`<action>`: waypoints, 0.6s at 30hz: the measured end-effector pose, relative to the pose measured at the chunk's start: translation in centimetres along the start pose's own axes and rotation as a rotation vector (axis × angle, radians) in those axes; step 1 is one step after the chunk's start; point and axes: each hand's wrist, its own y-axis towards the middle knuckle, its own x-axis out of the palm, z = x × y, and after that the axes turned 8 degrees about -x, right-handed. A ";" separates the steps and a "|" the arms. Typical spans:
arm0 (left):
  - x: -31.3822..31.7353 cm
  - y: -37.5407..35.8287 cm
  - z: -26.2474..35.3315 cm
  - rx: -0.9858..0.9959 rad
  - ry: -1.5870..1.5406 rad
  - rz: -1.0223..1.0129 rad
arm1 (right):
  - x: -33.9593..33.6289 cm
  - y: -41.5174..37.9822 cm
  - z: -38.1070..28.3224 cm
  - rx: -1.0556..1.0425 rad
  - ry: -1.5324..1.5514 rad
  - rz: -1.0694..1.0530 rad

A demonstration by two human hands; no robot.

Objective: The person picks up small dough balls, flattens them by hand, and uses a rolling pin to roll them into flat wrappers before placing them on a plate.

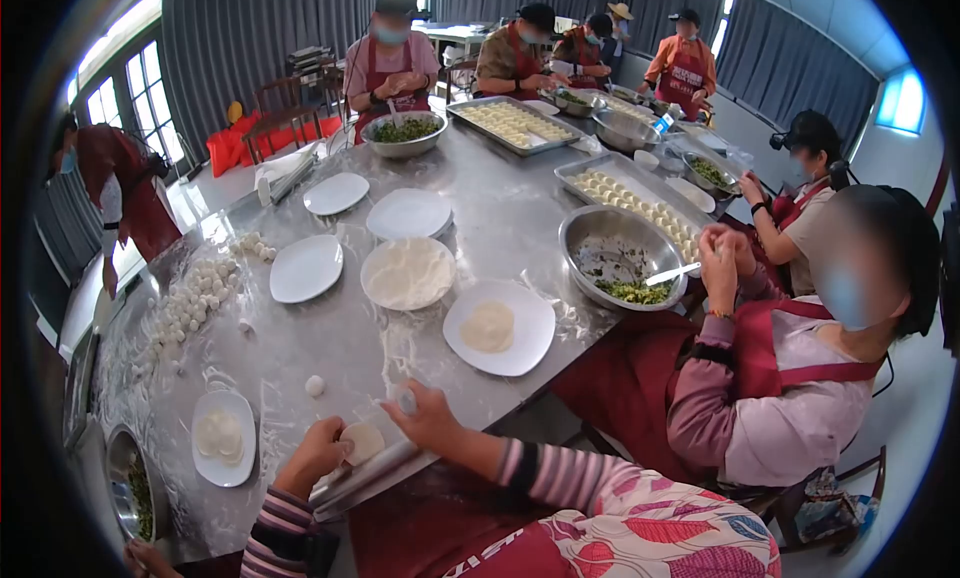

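Hands are working at the near edge of the desk (480, 218): the left hand (318, 456) is pinching the rim of a small round dough disc (362, 442) with curled fingers, while the right hand (432, 418) is lying closed over a rolling pin (375, 470), palm pressing down on it. The disc is lying flat on the floured steel, just beside the pin and between both hands. Judging by this, the rolling-out step is in hand, with the wrapper looking partly flattened. A next move is likely calling for a slight turn of the disc by the left fingers and a short, light roll toward its centre, keeping the edge thin. A small dough ball (315, 385) is sitting near, and a plate of finished wrappers (222, 438) is resting to the left. Another person in an apron (800, 378) is folding something over a bowl of green filling (620, 258) on the right.
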 end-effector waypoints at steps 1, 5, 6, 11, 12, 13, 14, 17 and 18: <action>0.2 0.1 -0.6 0.026 0.043 -0.029 | 1.2 1.1 1.0 -0.056 -0.075 0.024; 0.1 2.1 0.3 0.129 0.215 0.162 | 6.6 4.1 7.3 -0.334 -0.411 -0.120; -0.1 2.4 -0.6 0.132 0.231 0.168 | 6.4 3.6 6.6 -0.428 -0.430 -0.128; -1.1 1.5 -1.0 0.156 0.096 0.113 | 0.7 0.4 -0.9 -0.065 -0.036 -0.027; -1.4 1.0 -0.8 0.123 0.070 0.136 | 0.4 -0.8 -1.2 0.002 0.004 0.019; -1.6 0.1 -0.4 0.046 -0.011 0.081 | 0.0 -1.9 -1.2 0.003 0.019 -0.009; -1.7 -0.2 -0.1 -0.021 -0.091 0.023 | -0.4 -2.5 -0.7 0.070 0.063 -0.005; -1.6 0.2 -0.8 0.056 0.027 0.054 | 0.3 -1.4 0.0 0.130 0.128 -0.002; -1.5 0.2 -0.8 0.049 0.022 0.069 | 1.0 -0.5 0.5 0.098 0.078 0.011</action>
